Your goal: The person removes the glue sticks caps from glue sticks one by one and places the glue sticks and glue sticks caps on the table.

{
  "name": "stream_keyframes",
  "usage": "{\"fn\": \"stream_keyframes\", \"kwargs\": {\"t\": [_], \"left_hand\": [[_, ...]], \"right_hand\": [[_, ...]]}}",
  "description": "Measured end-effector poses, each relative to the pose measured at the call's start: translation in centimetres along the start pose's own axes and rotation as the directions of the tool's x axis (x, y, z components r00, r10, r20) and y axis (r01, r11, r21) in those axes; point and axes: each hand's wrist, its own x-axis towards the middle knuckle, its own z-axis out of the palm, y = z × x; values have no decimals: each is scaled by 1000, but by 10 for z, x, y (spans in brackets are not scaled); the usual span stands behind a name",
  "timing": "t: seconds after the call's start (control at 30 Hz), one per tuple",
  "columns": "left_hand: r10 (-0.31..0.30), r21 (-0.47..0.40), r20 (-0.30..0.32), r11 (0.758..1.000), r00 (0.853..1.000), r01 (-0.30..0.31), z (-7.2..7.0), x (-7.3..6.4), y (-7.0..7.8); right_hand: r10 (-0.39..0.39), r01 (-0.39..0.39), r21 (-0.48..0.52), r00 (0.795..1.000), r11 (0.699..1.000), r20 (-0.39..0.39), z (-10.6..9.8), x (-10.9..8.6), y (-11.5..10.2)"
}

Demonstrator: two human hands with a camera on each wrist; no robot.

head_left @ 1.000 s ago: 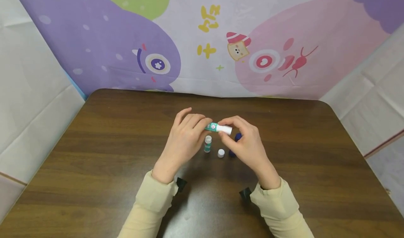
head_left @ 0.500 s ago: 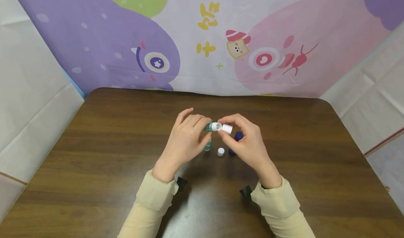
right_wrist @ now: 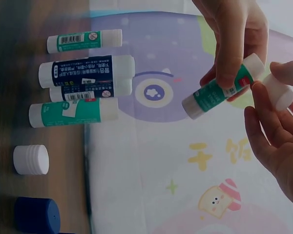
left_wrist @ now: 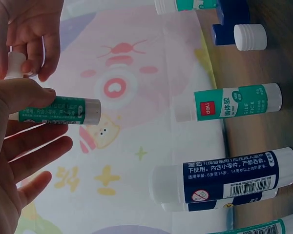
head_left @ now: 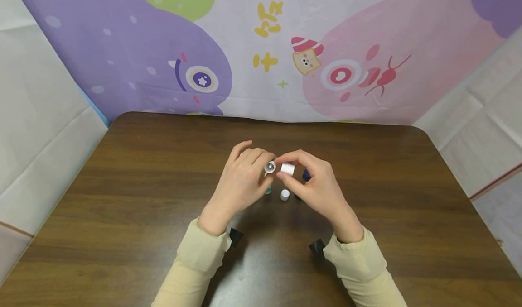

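My left hand [head_left: 238, 182] grips a green glue stick [left_wrist: 63, 111], whose uncapped white mouth [head_left: 270, 166] faces the head camera. Just right of that mouth, my right hand [head_left: 322, 184] pinches a white cap [head_left: 287, 169] between thumb and fingers. The cap is apart from the stick in the head view. Below the hands, a second white cap [head_left: 285, 195] rests on the table. A standing green glue stick [head_left: 268, 190] shows partly behind my left thumb. Beyond my right fingers, dark blue caps [head_left: 306, 175] are mostly covered.
Both wrist views show several glue sticks upright on the wooden table [head_left: 163, 171], among them navy ones [right_wrist: 83, 70] and a green one [right_wrist: 73, 113]. A blue cap [right_wrist: 36, 215] stands beside the white one. A cartoon-printed cloth [head_left: 261, 49] hangs behind the table.
My right hand has pulled the white cap off the glue stick. The stick's mouth has turned toward the head camera, and a gap now lies between cap and stick.
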Motion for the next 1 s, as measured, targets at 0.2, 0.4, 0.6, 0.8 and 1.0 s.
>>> {"fn": "stream_keyframes", "kwargs": {"t": [0.2, 0.4, 0.6, 0.8, 1.0], "left_hand": [[-13, -18, -15, 1000, 1000, 13, -1, 0, -2], [-16, -12, -45, 1000, 999, 15, -3, 0, -4], [-30, -27, -109, 999, 994, 27, -9, 1, -4], [-63, -3, -62, 998, 996, 63, -10, 1, -4], [-135, 90, 161, 988, 978, 121, -6, -2, -4]], "right_hand": [[19, -19, 2, 1000, 1000, -10, -2, 1, 3], [85, -85, -14, 996, 996, 4, -3, 1, 6], [185, -182, -64, 982, 981, 45, -3, 0, 7], [312, -275, -178, 922, 945, 231, -5, -1, 8], [417, -348, -256, 857, 902, 303, -7, -4, 14]]}}
